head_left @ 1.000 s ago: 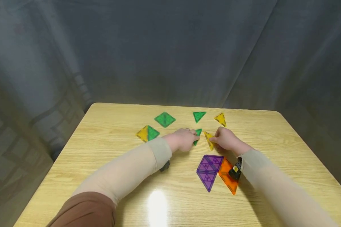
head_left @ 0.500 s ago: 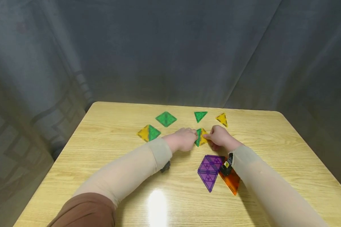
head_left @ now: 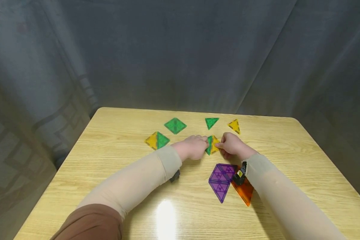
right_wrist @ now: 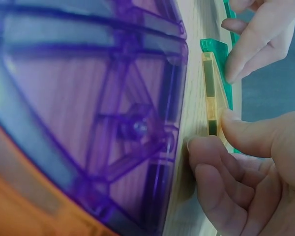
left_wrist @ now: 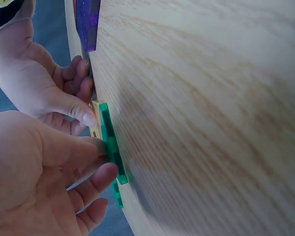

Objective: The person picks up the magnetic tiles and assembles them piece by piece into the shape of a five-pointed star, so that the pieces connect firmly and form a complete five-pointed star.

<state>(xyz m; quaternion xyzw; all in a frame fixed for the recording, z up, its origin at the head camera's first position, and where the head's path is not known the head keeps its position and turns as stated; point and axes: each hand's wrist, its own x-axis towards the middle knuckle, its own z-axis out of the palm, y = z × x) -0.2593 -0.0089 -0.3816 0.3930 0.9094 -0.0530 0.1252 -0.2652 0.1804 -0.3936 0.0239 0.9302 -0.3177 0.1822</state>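
In the head view my left hand (head_left: 193,147) holds a green triangular magnetic tile (head_left: 209,146) by its left side. My right hand (head_left: 232,145) pinches a yellow triangular magnetic tile (head_left: 215,144) between thumb and fingers, which the right wrist view shows more closely. These two tiles lie edge to edge, forming a diamond on the table. Seen from the left wrist, the green tile (left_wrist: 113,142) stands before the yellow one, my left fingers at its edge. Part of each tile is hidden under the fingers.
Purple tiles (head_left: 220,180) and an orange piece (head_left: 244,193) lie nearer, partly beneath the right wrist. A green diamond (head_left: 175,126), a yellow-green diamond (head_left: 152,140), a loose green triangle (head_left: 211,122) and a loose yellow triangle (head_left: 235,126) lie around on the wooden table (head_left: 114,126).
My right hand has moved left with the yellow tile, closing the gap until it meets the green tile. Over the last half second both hands stay almost still.
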